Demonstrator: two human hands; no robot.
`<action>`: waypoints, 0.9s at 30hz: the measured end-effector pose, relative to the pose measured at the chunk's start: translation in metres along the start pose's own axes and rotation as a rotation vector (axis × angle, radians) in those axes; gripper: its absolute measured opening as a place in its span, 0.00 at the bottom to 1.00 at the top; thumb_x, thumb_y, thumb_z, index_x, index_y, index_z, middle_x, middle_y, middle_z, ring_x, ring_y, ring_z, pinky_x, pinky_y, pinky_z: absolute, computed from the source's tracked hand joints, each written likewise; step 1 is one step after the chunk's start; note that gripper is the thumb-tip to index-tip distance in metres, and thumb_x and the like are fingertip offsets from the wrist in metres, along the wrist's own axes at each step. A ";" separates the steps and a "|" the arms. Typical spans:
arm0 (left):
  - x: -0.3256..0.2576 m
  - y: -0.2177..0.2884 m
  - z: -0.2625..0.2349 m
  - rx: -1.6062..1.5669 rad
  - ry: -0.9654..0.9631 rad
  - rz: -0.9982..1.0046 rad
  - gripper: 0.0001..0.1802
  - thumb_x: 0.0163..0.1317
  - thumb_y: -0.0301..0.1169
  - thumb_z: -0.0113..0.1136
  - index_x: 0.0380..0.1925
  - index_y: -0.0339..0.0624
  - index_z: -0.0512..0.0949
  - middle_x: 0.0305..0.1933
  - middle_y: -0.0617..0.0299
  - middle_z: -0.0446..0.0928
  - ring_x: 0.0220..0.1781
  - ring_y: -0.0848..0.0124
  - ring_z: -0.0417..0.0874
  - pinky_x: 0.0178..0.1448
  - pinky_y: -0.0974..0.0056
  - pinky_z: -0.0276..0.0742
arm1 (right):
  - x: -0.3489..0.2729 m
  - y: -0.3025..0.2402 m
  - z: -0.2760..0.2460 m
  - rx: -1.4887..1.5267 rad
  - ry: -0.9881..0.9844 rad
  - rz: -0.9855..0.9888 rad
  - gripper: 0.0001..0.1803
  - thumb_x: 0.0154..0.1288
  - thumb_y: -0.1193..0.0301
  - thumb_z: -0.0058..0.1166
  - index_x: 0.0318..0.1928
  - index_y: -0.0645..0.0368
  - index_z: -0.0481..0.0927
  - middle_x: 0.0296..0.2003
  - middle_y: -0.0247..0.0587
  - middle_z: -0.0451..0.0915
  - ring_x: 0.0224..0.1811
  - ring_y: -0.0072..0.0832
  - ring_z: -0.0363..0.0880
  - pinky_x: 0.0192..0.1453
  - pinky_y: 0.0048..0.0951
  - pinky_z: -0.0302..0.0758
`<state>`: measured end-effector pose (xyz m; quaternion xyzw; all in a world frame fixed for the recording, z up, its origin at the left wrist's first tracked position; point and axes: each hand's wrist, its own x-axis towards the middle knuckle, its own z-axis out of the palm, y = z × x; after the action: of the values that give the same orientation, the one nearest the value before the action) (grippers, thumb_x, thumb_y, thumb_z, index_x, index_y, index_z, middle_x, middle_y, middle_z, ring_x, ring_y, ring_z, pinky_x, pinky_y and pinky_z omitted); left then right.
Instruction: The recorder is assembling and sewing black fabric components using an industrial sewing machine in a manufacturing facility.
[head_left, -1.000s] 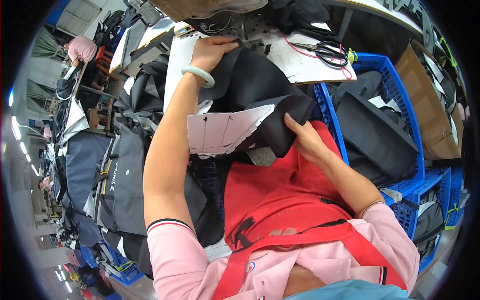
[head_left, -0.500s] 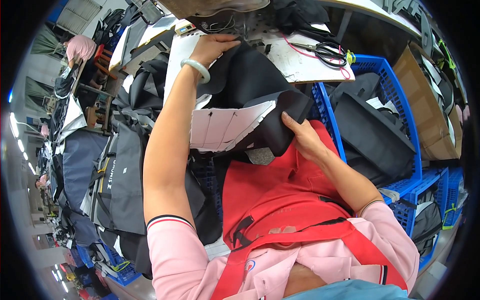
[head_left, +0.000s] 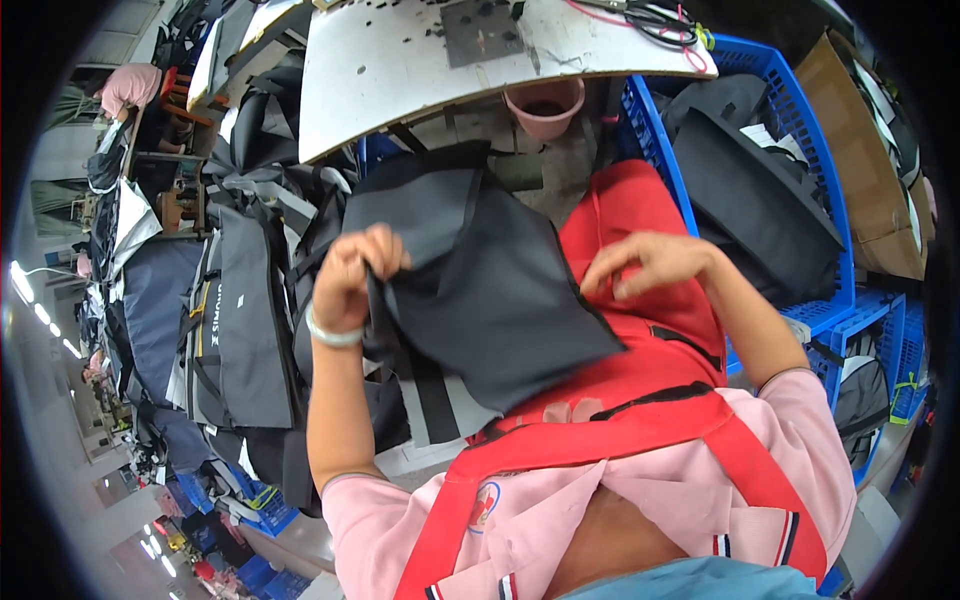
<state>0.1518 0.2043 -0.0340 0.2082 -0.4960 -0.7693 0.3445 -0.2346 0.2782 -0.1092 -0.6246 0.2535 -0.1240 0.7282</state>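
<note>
A dark grey-black fabric panel hangs over my lap and the red apron. My left hand is closed on its left edge, with the fabric bunched at the fingers; a pale bangle circles that wrist. My right hand hovers at the panel's right edge, thumb and fingers apart, fingertips close to the edge or just touching it. Below the panel's lower left part, a light grey piece with a black strip shows. The panel's underside is mostly hidden.
Ahead stands a white worktable with dark scraps, and black-handled scissors at its right. Beneath is a pink bucket. A blue crate of dark fabric pieces and a cardboard box stand right. Dark bags pile up left.
The black fabric has come off the worktable onto my lap, and the white-pink notched piece no longer shows. My left hand has drawn back; my right hand's fingers have loosened.
</note>
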 end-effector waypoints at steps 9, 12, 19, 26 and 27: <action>-0.098 -0.017 0.044 -0.119 0.097 -0.143 0.19 0.58 0.39 0.64 0.17 0.38 0.73 0.21 0.65 0.63 0.26 0.72 0.60 0.35 0.64 0.55 | 0.185 0.138 -0.079 -0.253 1.040 0.330 0.34 0.64 0.52 0.59 0.65 0.58 0.70 0.52 0.45 0.79 0.51 0.33 0.78 0.53 0.33 0.75; -0.127 -0.009 0.050 0.050 0.237 -0.373 0.16 0.58 0.35 0.64 0.16 0.38 0.74 0.17 0.65 0.68 0.22 0.76 0.61 0.29 0.69 0.55 | 0.227 0.152 -0.088 0.281 1.013 0.306 0.35 0.63 0.51 0.59 0.63 0.61 0.72 0.57 0.52 0.77 0.57 0.43 0.76 0.57 0.39 0.72; -0.233 0.044 0.024 1.019 0.712 -0.770 0.08 0.62 0.30 0.63 0.28 0.34 0.81 0.23 0.70 0.75 0.28 0.81 0.72 0.33 0.72 0.68 | 0.211 0.048 -0.047 -0.454 1.151 -0.114 0.27 0.61 0.61 0.59 0.55 0.68 0.76 0.50 0.63 0.78 0.55 0.53 0.77 0.55 0.43 0.74; -0.027 0.099 0.102 1.725 0.276 0.205 0.26 0.57 0.33 0.66 0.55 0.35 0.74 0.46 0.49 0.75 0.46 0.56 0.77 0.52 0.59 0.72 | 0.146 -0.038 0.037 -0.718 1.181 -0.411 0.10 0.58 0.69 0.58 0.31 0.63 0.74 0.28 0.58 0.77 0.34 0.57 0.77 0.36 0.48 0.73; -0.001 0.093 0.113 1.868 0.174 0.329 0.31 0.56 0.37 0.67 0.57 0.35 0.72 0.52 0.47 0.75 0.53 0.50 0.76 0.59 0.55 0.70 | 0.140 -0.047 0.055 -0.741 1.147 -0.484 0.10 0.58 0.70 0.58 0.30 0.62 0.73 0.27 0.56 0.76 0.33 0.55 0.77 0.35 0.48 0.73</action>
<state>0.1081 0.2501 0.0981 0.3834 -0.9061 0.0140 0.1785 -0.0817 0.2465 -0.0880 -0.7058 0.4755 -0.4957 0.1732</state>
